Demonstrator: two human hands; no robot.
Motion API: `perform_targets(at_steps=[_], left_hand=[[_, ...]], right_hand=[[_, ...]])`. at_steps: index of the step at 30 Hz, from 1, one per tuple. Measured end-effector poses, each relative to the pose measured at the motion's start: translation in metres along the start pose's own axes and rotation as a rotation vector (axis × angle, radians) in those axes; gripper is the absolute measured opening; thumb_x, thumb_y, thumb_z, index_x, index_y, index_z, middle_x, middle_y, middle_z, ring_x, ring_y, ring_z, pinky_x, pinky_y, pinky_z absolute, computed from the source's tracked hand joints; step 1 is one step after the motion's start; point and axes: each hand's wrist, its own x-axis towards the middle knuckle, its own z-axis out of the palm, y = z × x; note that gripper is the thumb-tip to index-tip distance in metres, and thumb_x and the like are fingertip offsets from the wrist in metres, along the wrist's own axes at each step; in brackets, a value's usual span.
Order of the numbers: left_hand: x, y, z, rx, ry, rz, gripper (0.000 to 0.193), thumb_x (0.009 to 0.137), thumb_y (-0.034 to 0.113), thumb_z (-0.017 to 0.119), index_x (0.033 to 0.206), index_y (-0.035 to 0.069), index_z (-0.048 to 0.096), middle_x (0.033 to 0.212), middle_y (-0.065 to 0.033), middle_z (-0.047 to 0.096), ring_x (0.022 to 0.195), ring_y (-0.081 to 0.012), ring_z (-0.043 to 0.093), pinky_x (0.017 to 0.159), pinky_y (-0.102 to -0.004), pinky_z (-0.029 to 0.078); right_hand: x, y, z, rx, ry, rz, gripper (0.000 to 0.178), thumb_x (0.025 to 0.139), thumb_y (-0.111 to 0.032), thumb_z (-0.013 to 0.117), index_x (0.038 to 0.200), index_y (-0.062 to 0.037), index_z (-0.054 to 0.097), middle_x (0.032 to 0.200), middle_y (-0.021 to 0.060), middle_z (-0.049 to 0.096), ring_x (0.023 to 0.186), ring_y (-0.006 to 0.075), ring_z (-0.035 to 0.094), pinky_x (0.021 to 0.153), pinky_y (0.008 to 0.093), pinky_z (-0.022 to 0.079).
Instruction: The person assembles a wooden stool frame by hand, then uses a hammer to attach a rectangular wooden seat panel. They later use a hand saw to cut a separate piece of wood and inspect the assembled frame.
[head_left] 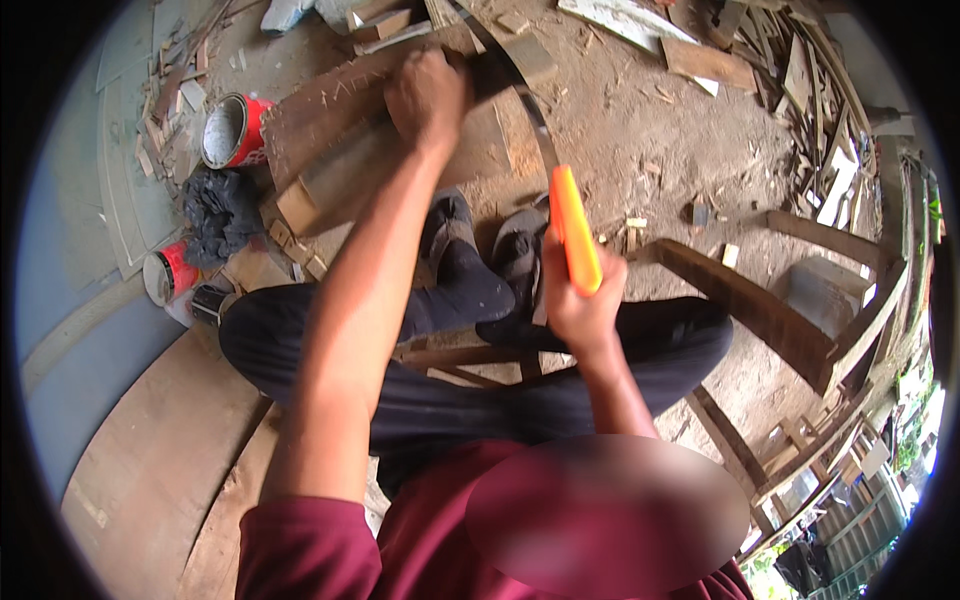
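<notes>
At far left two red cans stand on the sandy ground, one up by the plank's end and one lower down, with a dark cloth heaped between them

Next comes the plank, a long dark board slanting up to the right. The left hand is closed into a fist on top of it, pressing down near its upper right part, arm stretched out straight

Just right of that hand the saw blade curves down from the plank's edge toward the person. It ends in the orange handle, which the right hand wraps from below, fingers curled tight. So the saw lies between the two hands, blade end beside the left fist, handle in the right

Below the blade both feet in dark sandals rest on the ground, legs in dark trousers

Further right lie wood scraps and a dark timber frame
</notes>
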Motion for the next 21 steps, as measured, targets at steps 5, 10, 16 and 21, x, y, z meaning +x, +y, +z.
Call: perform_targets(at_steps=[5,10,16,21], left_hand=[[0.006,-0.005,-0.010,-0.023,-0.008,0.176,0.037,0.089,0.035,0.051,0.090,0.004,0.070,0.094,-0.0221,0.068,0.089,-0.0419,0.066,0.078,-0.0499,0.053],[0.010,-0.001,-0.005,-0.009,-0.036,0.137,0.036,0.087,0.037,0.054,0.089,0.006,0.071,0.091,-0.0211,0.069,0.087,-0.0407,0.067,0.076,-0.0494,0.054],[0.023,-0.025,0.024,-0.011,0.053,0.160,0.036,0.084,0.039,0.057,0.088,0.007,0.073,0.087,-0.0210,0.069,0.082,-0.0389,0.068,0.072,-0.0484,0.055],[0.037,-0.052,0.041,-0.063,0.159,0.133,0.037,0.087,0.031,0.050,0.085,0.002,0.073,0.085,-0.0235,0.069,0.081,-0.0397,0.069,0.075,-0.0473,0.055]], right_hand=[[-0.012,0.008,-0.023,0.098,-0.139,0.094,0.021,0.091,-0.007,0.064,0.072,0.0003,0.059,0.054,-0.0032,0.052,0.051,0.0017,0.047,0.044,0.0240,0.036],[-0.030,0.008,0.011,0.170,-0.144,0.159,0.023,0.089,-0.009,0.069,0.071,-0.0023,0.056,0.056,-0.0025,0.052,0.054,0.0031,0.046,0.047,0.0247,0.039],[-0.032,-0.024,0.015,0.163,0.007,0.143,0.027,0.094,-0.023,0.067,0.079,-0.0012,0.061,0.062,-0.0046,0.052,0.058,0.0036,0.046,0.051,0.0243,0.039],[-0.021,-0.066,0.002,0.078,-0.005,0.102,0.027,0.095,-0.020,0.065,0.081,0.0023,0.062,0.059,-0.0003,0.053,0.059,0.0029,0.048,0.051,0.0246,0.039]])
